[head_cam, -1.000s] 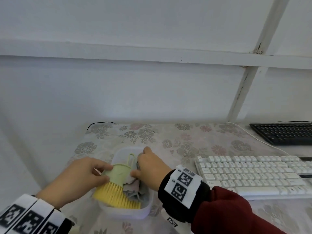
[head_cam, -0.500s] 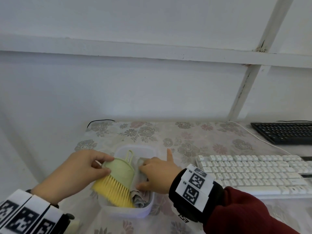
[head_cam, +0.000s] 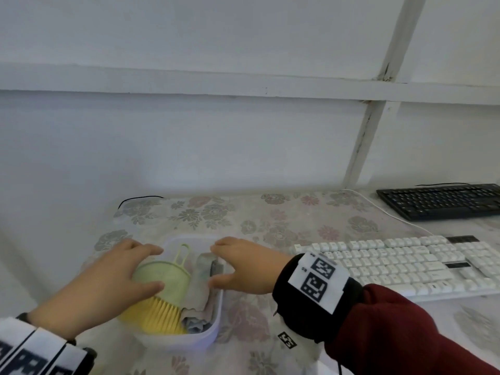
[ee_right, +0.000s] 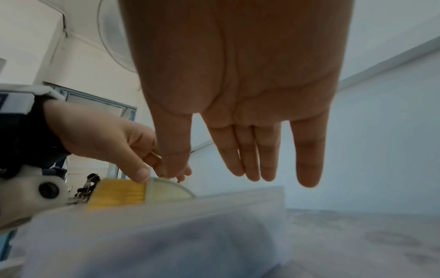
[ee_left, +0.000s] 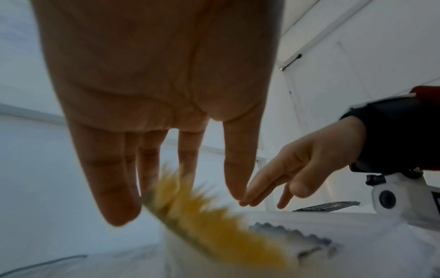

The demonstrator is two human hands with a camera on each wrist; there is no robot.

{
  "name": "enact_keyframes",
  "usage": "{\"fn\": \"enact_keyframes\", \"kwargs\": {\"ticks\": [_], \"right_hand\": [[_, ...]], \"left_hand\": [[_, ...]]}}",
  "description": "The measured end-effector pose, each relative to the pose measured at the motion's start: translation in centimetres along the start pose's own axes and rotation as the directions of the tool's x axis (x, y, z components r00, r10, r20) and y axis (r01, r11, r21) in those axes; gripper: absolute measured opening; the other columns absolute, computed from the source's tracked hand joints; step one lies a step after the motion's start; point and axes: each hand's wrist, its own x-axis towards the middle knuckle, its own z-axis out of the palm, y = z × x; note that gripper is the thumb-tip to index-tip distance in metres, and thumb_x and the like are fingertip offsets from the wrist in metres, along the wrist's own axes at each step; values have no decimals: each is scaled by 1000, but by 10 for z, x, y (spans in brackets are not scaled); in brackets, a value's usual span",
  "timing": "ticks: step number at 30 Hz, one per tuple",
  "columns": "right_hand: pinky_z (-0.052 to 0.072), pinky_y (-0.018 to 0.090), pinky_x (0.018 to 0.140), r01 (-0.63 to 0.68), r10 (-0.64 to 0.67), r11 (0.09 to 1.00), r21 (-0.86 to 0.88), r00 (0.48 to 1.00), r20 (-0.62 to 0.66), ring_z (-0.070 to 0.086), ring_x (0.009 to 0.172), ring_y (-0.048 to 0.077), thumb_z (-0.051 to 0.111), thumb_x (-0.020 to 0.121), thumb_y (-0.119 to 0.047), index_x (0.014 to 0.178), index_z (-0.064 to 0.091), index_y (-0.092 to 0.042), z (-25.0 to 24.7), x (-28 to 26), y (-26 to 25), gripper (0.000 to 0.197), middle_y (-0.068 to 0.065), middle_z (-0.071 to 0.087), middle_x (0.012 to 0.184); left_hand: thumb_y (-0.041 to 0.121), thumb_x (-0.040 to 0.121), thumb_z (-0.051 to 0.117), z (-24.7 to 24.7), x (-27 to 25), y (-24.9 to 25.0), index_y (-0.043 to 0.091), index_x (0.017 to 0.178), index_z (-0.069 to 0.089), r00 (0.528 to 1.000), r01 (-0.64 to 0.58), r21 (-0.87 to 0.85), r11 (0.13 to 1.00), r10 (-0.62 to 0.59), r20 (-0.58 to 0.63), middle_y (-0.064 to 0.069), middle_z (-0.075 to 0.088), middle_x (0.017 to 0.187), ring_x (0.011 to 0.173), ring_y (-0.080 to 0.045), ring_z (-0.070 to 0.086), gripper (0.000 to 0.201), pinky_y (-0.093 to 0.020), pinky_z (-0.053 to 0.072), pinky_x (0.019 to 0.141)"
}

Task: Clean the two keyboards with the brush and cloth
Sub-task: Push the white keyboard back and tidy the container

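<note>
2 hands (head_cam: 108,282) (head_cam: 243,266) over tub (head_cam: 205,334), fingers straight — brush (head_cam: 162,288) under left, cloth (head_cam: 200,290) under right

Bare tablecloth (head_cam: 270,212) behind the tub (head_cam: 213,331); white keyboard (head_cam: 392,266) close on its right, black keyboard (head_cam: 438,201) beyond

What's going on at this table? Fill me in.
A person is working over a clear plastic tub on the flowered tablecloth. The left hand rests on the green brush with yellow bristles; whether it has a grip on it is unclear. The right hand hovers open above the grey cloth lying beside the brush in the tub. The white keyboard and black keyboard sit untouched to the right.
</note>
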Motion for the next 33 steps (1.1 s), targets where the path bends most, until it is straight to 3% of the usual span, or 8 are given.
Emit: {"fn": "enact_keyframes", "kwargs": {"ticks": [4,12,15,19,23,25,28,33], "right_hand": [[28,31,111,-74,82,995,68,988,-129,30,136,20,44,97,-42,148,24,-13,-17,-39,39,62,3,26,152],[24,22,107,-336,381,919,207,891,-246,33,135,12,49,93,-44,146,32,-20,-24,-143,168,61,-3,32,150],[24,22,108,-455,515,850,265,822,-243,33,136,11,49,83,-58,144,35,-21,-22,-189,220,72,-3,34,150],[28,24,104,-581,657,742,333,728,-195,36,134,16,57,90,-40,142,37,-19,-20,-244,284,60,0,36,148],[31,25,99,-679,741,658,327,662,-117,39,132,20,62,87,-38,142,34,-15,-19,-285,324,66,6,37,147],[31,25,97,-697,753,635,335,654,-68,37,134,20,67,82,-42,144,30,-12,-18,-298,336,78,6,36,147],[37,25,93,-687,730,650,325,683,-15,48,120,14,75,49,-70,138,36,-20,-12,-308,359,109,0,46,139],[35,5,63,-635,696,655,410,718,-1,51,88,2,80,73,-27,108,43,-23,-6,-306,375,51,-11,53,104]], "left_hand": [[42,80,66,0,4,42,46,123,39,995,-85,5,996,86,-56,20,41,111,104,-3,45,50,-21,38,88],[45,84,61,43,19,147,39,139,31,992,-123,-102,987,126,26,18,44,120,110,-1,46,63,-20,40,98],[44,84,63,67,27,178,34,143,25,992,-91,-170,981,104,67,14,44,124,113,-4,47,71,-23,42,98],[44,82,65,97,38,205,30,147,19,989,6,-213,977,26,147,11,42,129,116,-8,46,81,-22,42,97],[38,80,71,117,45,222,32,140,25,979,76,-197,977,-36,202,7,40,137,118,-6,45,76,-18,41,95],[44,75,74,123,46,225,27,145,22,968,105,-172,979,-61,244,5,36,144,127,-11,42,88,-24,39,102],[64,58,69,138,47,230,20,150,11,958,132,-81,988,-106,268,1,26,152,133,-15,35,118,-30,35,108],[48,78,67,155,42,245,13,150,-5,961,198,-7,980,-193,200,-1,8,156,140,-15,24,108,-23,28,108]]}}
